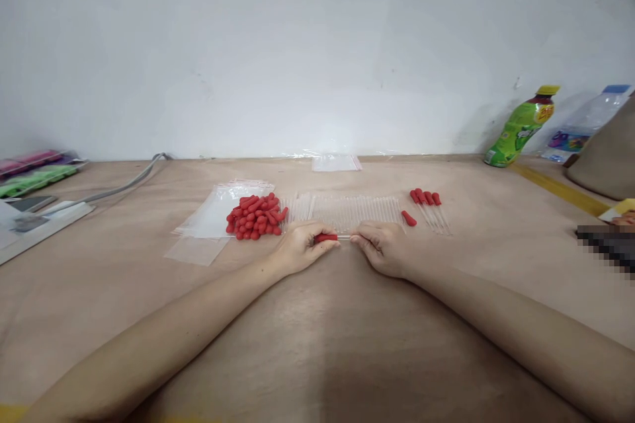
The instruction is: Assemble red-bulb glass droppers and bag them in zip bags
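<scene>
My left hand is closed on a red rubber dropper bulb. From the bulb's open end a thin clear glass tube runs across to my right hand, whose fingers pinch it. Just beyond my hands lies a row of clear glass tubes, side by side. A pile of red bulbs rests to the left, partly on clear plastic bags. One loose red bulb lies right of the row. Farther right are several droppers with red bulbs fitted.
Against the wall lies another plastic bag. A green drink bottle and a clear bottle stand at the back right, near a beige object. At far left are a grey cable and pink and green packs.
</scene>
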Demonstrator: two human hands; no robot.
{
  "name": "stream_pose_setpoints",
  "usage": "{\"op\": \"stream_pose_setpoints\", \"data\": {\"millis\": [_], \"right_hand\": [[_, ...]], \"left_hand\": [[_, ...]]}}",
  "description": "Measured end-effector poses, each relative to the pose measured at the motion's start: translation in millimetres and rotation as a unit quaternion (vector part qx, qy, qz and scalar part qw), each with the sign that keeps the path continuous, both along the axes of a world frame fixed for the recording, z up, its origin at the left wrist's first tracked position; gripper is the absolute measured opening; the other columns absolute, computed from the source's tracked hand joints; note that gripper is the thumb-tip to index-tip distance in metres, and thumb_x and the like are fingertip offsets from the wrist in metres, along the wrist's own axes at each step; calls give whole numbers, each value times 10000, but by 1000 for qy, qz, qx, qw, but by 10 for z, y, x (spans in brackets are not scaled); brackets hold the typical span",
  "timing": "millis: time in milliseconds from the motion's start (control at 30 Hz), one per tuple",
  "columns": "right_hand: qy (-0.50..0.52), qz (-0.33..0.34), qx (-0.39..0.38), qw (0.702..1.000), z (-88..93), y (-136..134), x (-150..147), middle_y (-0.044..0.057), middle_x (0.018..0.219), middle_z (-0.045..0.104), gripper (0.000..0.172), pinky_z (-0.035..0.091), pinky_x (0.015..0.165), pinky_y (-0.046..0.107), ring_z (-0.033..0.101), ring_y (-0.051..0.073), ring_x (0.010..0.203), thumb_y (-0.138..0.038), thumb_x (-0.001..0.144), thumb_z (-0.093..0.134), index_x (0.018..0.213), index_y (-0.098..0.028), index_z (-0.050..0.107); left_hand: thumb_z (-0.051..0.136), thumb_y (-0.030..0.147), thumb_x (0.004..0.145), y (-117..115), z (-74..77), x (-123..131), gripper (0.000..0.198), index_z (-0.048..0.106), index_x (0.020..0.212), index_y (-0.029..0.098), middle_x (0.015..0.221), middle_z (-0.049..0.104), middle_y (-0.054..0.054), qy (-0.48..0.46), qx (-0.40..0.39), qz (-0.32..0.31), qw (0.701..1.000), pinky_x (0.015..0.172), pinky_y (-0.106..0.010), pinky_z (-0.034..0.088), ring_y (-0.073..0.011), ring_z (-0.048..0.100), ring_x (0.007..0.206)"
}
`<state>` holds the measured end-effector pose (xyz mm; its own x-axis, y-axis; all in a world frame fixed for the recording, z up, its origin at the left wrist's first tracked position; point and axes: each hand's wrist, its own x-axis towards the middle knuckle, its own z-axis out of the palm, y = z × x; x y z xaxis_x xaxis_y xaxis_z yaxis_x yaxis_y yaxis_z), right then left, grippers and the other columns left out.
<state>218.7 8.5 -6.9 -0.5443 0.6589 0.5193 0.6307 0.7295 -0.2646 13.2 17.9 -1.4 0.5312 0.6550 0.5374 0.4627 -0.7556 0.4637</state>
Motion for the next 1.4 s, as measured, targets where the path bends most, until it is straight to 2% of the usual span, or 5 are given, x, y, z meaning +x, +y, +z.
{"op": "stream_pose_setpoints", "data": {"millis": [567,833,967,1133,1400], "right_hand": [[0,-13,-241,970,162,57,-49,-4,623,554,327,308,545,215,475,110,582,-314,846,324,701,-165,577],[-75,44,-327,941,519,-3,55,-23,523,506,308,298,476,207,409,81,476,-351,785,412,612,-155,574],[-2,-82,-344,935,672,149,352,17,645,610,267,353,500,206,510,98,519,-376,749,452,672,-161,590],[-47,-370,-182,910,580,466,774,28,495,532,296,301,463,235,481,133,487,-384,694,474,483,-178,494],[-161,-409,-223,870,351,580,868,76,599,569,241,311,474,257,525,179,560,-372,640,488,512,-175,541]], "left_hand": [[518,255,812,57,-38,3,144,608,829,144,731,633,-34,26,91,-14,995,615,-225,450,-121,568,662],[572,326,767,82,-31,-4,307,536,1025,163,939,588,-75,16,128,46,991,780,-312,455,-181,545,883],[559,307,769,88,-12,-28,399,461,1130,167,1036,530,-90,42,110,93,989,844,-346,423,-207,486,986],[527,241,779,88,-22,-18,319,484,1090,183,1024,516,-75,65,95,83,990,817,-331,431,-194,485,948],[510,216,780,101,-42,-14,204,546,978,185,975,529,-65,66,114,74,989,792,-334,426,-190,488,911]]}}
